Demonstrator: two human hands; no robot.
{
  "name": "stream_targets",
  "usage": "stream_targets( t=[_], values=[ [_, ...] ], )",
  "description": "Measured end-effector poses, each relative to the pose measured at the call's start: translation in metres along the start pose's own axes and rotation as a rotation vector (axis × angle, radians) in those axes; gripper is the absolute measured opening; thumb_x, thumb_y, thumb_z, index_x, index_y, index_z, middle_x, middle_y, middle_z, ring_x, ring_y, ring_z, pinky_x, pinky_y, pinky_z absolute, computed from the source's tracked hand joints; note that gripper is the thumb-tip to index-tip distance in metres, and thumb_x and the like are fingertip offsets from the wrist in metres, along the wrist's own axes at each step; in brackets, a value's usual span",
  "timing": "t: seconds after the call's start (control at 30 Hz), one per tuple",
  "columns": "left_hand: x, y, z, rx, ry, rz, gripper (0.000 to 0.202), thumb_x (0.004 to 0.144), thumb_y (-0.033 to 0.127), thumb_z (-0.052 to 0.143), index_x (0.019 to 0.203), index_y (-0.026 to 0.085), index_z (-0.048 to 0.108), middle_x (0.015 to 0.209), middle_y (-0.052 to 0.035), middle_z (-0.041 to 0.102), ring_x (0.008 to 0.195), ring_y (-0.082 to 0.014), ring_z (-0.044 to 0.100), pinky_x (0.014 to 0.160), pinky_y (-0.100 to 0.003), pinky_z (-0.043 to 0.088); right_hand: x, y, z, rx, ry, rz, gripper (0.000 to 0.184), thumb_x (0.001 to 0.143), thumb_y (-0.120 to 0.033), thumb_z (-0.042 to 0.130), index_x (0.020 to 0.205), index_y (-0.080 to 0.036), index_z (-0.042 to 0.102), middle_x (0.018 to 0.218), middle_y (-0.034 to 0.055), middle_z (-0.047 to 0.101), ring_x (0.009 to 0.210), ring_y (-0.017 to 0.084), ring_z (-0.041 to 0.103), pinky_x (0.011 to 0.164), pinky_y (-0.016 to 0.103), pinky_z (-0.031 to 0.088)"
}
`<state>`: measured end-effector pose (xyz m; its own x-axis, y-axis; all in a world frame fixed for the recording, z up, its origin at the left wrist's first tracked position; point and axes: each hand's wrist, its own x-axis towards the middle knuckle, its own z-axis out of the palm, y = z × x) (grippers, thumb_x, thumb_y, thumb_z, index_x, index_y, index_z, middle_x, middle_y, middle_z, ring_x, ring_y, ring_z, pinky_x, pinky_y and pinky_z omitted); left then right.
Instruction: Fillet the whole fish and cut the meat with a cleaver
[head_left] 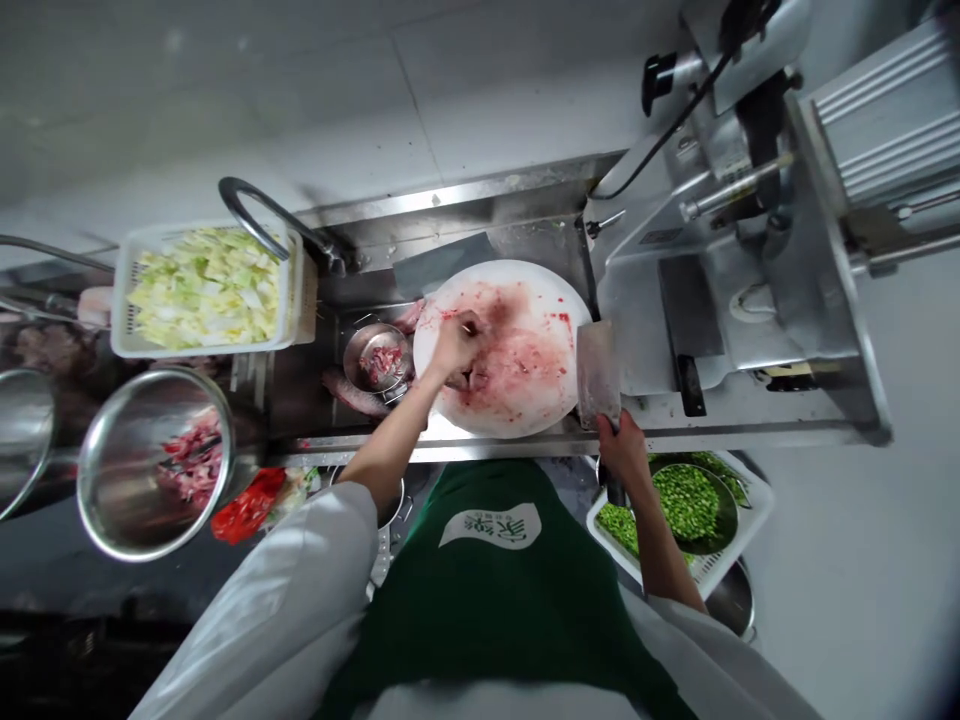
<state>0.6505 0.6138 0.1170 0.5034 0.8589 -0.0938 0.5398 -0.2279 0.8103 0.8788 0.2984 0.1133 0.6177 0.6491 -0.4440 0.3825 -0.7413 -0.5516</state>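
My right hand (624, 446) is wrapped around the dark handle of a cleaver (598, 362). Its broad, smeared blade points away from me at the right edge of a round white chopping board (517, 424). Red stains and scraps cover much of the board. My left hand (454, 346) is over the board's left part with its fingers curled; what they hold, if anything, is hidden. Just below that hand lies a small piece of meat (478, 379). Left of the board, a small metal pot (377, 335) contains chopped raw meat (382, 362).
A second cleaver (691, 305) lies on the metal slicing machine (637, 270) at right. Left are a basket of chopped cabbage (210, 285), a curved tap (259, 205) and a steel bowl (112, 480) of meat. Chopped greens (686, 502) sit below my right forearm.
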Motion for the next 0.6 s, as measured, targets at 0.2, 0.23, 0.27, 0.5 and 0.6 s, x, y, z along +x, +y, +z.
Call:
stream_targets(
  t=[0.2,0.23,0.27,0.5,0.6],
  values=[
    [-0.03,-0.085,-0.154,0.364,0.394,-0.438,0.009,0.081,0.023,0.071,0.079,0.017,0.065,0.077,-0.0032,0.068,0.078,-0.0185,0.061,0.08,-0.03,0.049,0.001,-0.046,0.013,-0.265,-0.184,-0.242,0.027,0.103,-0.035,0.046,0.108,-0.019,0.068,0.091,0.0145,0.075,0.088,0.032,0.07,0.073,0.035,0.044],
    [-0.036,-0.1,-0.17,0.401,0.397,-0.515,0.01,0.081,0.023,0.073,0.079,0.017,0.066,0.079,-0.0044,0.07,0.083,-0.02,0.063,0.083,-0.031,0.049,0.001,-0.054,0.017,-0.301,-0.203,-0.27,0.028,0.103,-0.034,0.046,0.109,-0.019,0.068,0.092,0.0146,0.076,0.088,0.032,0.07,0.074,0.035,0.044],
    [-0.04,-0.113,-0.183,0.415,0.387,-0.587,0.011,0.081,0.024,0.074,0.08,0.017,0.066,0.081,-0.0058,0.072,0.087,-0.0214,0.064,0.085,-0.031,0.049,0.001,-0.061,0.021,-0.338,-0.213,-0.288,0.028,0.104,-0.034,0.045,0.111,-0.019,0.068,0.094,0.0149,0.076,0.088,0.032,0.071,0.074,0.035,0.044],
    [-0.033,-0.139,-0.193,0.3,0.323,-0.509,0.047,0.07,0.026,0.086,0.113,0.014,0.071,0.122,-0.0193,0.071,0.119,-0.0343,0.062,0.101,-0.045,0.051,-0.003,-0.081,0.035,-0.542,-0.207,-0.294,0.031,0.107,-0.028,0.045,0.121,-0.014,0.069,0.1,0.0171,0.077,0.094,0.032,0.073,0.079,0.035,0.045],
    [-0.049,-0.104,-0.14,0.033,-0.037,-0.044,0.049,0.077,0.038,0.084,0.121,0.02,0.072,0.123,-0.0141,0.07,0.119,-0.0313,0.065,0.104,-0.043,0.054,-0.007,-0.081,0.039,-0.571,-0.192,-0.264,0.033,0.107,-0.028,0.045,0.123,-0.012,0.068,0.098,0.0172,0.077,0.094,0.032,0.073,0.077,0.035,0.046]
  ],
)
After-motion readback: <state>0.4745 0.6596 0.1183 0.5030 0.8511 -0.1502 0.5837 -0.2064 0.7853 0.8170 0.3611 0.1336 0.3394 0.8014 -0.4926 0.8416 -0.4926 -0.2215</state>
